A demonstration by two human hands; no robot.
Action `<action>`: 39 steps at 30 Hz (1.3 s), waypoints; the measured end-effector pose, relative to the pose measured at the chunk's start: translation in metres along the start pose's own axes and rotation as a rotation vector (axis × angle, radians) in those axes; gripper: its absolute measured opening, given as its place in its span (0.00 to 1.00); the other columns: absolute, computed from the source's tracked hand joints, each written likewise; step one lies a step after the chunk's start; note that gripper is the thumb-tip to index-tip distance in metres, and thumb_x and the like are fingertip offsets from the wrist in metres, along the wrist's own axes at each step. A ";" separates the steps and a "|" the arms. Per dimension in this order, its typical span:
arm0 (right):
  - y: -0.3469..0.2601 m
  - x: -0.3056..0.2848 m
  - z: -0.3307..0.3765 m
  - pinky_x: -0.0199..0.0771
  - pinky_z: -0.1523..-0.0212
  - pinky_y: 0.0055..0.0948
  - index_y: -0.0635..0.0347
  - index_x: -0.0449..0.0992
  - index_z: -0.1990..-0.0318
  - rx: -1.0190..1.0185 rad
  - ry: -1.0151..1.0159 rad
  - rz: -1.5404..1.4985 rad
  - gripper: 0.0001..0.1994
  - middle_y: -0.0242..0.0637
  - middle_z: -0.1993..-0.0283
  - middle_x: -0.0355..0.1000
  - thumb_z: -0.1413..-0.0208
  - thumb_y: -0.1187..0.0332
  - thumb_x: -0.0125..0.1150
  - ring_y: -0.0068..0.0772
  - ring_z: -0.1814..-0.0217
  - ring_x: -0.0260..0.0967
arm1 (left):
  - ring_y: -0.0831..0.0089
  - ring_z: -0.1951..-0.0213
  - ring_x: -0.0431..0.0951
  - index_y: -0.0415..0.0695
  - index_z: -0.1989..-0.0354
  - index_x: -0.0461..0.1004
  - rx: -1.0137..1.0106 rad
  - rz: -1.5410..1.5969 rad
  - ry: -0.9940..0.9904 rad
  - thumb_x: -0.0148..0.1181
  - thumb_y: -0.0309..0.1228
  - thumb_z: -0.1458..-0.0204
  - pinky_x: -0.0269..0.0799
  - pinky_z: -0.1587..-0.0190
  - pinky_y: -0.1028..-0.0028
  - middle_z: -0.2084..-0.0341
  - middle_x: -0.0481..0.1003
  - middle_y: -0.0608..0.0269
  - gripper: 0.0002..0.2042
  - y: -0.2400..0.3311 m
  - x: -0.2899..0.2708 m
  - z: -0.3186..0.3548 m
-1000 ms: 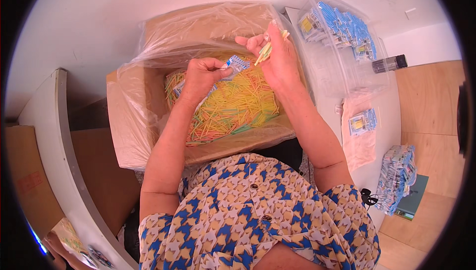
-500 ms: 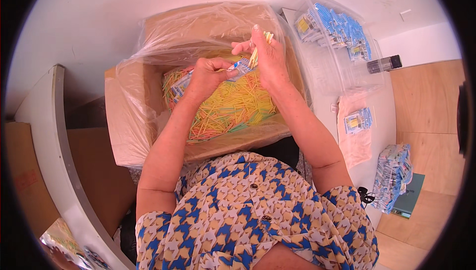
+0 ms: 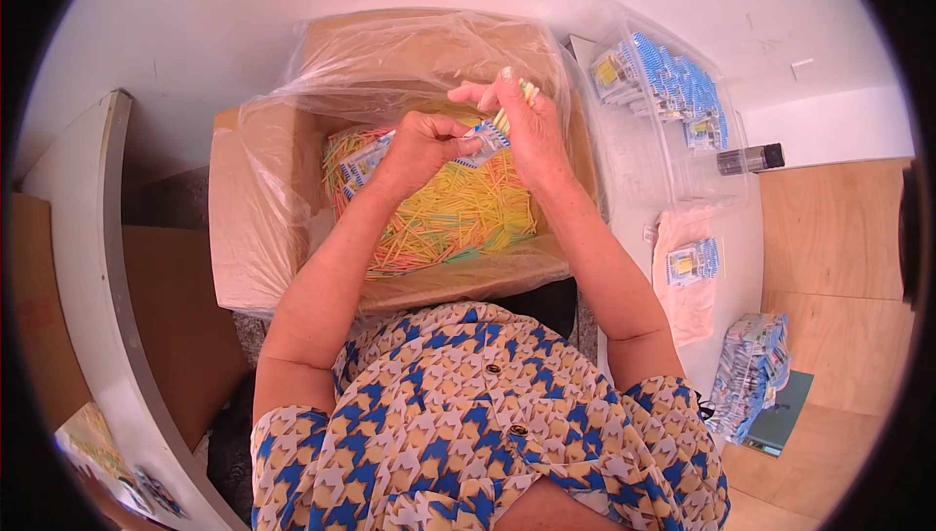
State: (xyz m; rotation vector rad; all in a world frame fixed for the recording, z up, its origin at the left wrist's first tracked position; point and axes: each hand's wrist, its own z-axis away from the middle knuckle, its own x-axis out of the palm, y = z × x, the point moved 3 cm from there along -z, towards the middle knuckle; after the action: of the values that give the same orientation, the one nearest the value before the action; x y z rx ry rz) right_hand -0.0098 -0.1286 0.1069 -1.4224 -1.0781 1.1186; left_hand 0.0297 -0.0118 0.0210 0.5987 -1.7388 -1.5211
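A cardboard box [image 3: 244, 238] lined with clear plastic holds a heap of thin yellow, green and orange sticks [image 3: 448, 224]. Above the heap my left hand [image 3: 419, 146] pinches a small clear packet with blue print [image 3: 485, 136]. My right hand [image 3: 526, 126] grips a small bunch of yellow sticks [image 3: 526, 92] and touches the same packet at its top. Another blue-printed packet [image 3: 363, 162] lies on the sticks by my left wrist.
A clear plastic bin [image 3: 663, 92] with several filled blue packets stands at the right on a white table. A dark cylinder [image 3: 749, 157], a plastic bag with a packet [image 3: 690, 268] and a stack of packets [image 3: 753, 375] lie further right. A white shelf edge [image 3: 88, 268] curves at left.
Both hands have drawn closer together over the box. The right hand with its sticks has come in against the packet that the left hand holds.
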 end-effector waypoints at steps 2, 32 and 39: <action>0.000 -0.001 0.004 0.63 0.44 0.34 0.62 0.71 0.68 0.037 -0.030 0.040 0.21 0.45 0.57 0.74 0.36 0.53 0.40 0.32 0.49 0.67 | 0.86 0.74 0.69 0.37 0.68 0.80 0.001 0.008 -0.004 0.63 0.25 0.52 0.66 0.71 0.80 0.79 0.76 0.71 0.05 0.000 -0.001 0.000; 0.028 0.003 0.027 0.64 0.44 0.27 0.70 0.62 0.41 -0.003 -0.016 -0.254 0.25 0.41 0.43 0.66 0.50 0.85 0.51 0.28 0.44 0.64 | 0.77 0.65 0.75 0.38 0.57 0.75 -0.023 0.498 -0.110 0.56 0.29 0.45 0.72 0.60 0.73 0.66 0.77 0.64 0.10 -0.008 -0.003 -0.001; 0.026 -0.005 0.030 0.66 0.47 0.24 0.70 0.66 0.44 -0.015 0.140 -0.101 0.18 0.37 0.48 0.70 0.42 0.78 0.50 0.25 0.48 0.67 | 0.76 0.63 0.76 0.37 0.56 0.74 -0.041 0.521 -0.155 0.57 0.30 0.45 0.73 0.57 0.72 0.64 0.77 0.63 0.12 -0.004 -0.002 0.001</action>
State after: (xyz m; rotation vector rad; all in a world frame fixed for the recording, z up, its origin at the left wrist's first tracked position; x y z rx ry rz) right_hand -0.0389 -0.1313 0.0790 -1.4201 -1.0482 0.9270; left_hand 0.0298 -0.0102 0.0162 -0.0061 -1.7936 -1.2486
